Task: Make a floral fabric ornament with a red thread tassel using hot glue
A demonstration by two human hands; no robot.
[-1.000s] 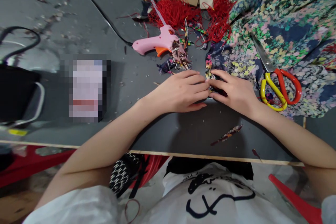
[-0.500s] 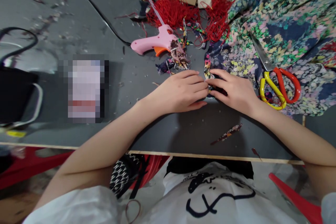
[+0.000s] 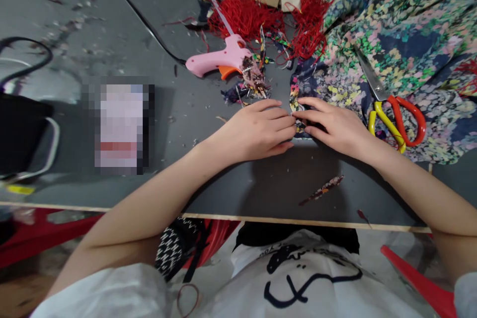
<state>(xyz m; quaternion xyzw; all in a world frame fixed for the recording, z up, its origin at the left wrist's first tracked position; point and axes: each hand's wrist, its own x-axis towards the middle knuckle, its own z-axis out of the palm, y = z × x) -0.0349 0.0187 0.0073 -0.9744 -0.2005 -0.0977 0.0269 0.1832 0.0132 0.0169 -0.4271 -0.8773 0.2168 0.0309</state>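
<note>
In the head view, my left hand (image 3: pixel 257 131) lies palm down over the grey tabletop (image 3: pixel 278 194), its fingers close together and bent, tips reaching the near left corner of a thin, dark-blue cloth printed with multicoloured flowers (image 3: pixel 406 39). Its thumb and the undersides of its fingers are hidden, so I cannot tell whether I have a pinch of cloth there. My right hand (image 3: pixel 333 124) comes in from the other side, partly spread: my thumb stands apart from the index and middle fingers, whose tips rest at that same corner, touching the fabric just beside my left fingertips. The cloth spreads from there to the far right, lying in loose folds.

On it, to the right of my right hand, lie metal scissors with one yellow and one red-orange handle (image 3: pixel 412 121); my right forearm covers part of the yellow loop. Beyond my left hand lies a pink plastic glue gun with an orange trigger (image 3: pixel 218 61), a pale stick rising from its back, with small cloth scraps (image 3: pixel 255 77) about its nose. Behind it sits a tangle of red thread (image 3: pixel 249 15). Nearer me, a narrow, dark, patterned strip (image 3: pixel 322 191) lies apart on the tabletop.
</note>
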